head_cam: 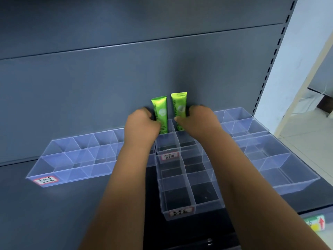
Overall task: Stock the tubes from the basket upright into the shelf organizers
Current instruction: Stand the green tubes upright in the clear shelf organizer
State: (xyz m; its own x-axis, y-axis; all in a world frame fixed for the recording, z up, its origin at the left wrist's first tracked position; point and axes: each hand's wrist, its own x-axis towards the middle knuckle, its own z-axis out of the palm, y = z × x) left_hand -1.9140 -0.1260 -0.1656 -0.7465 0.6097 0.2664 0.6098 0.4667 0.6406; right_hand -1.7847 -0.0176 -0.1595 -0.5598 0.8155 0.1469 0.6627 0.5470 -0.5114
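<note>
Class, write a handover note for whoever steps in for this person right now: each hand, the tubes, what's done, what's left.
Left hand grips the left tube; right hand grips the right tube.
Both tubes stand upright, side by side, in the back row of the middle organizer, against the back panel.
Done: these two placed, not yet released.
Left: let go, then fill the rest; the other compartments in view hold no tubes. Basket is out of view.

Left forearm (117, 186) and right forearm (252, 177): both bare along the full length in view. Left hand (142, 121) and right hand (196, 120): likewise bare, uncovered. Fine surface detail is blurred.
</note>
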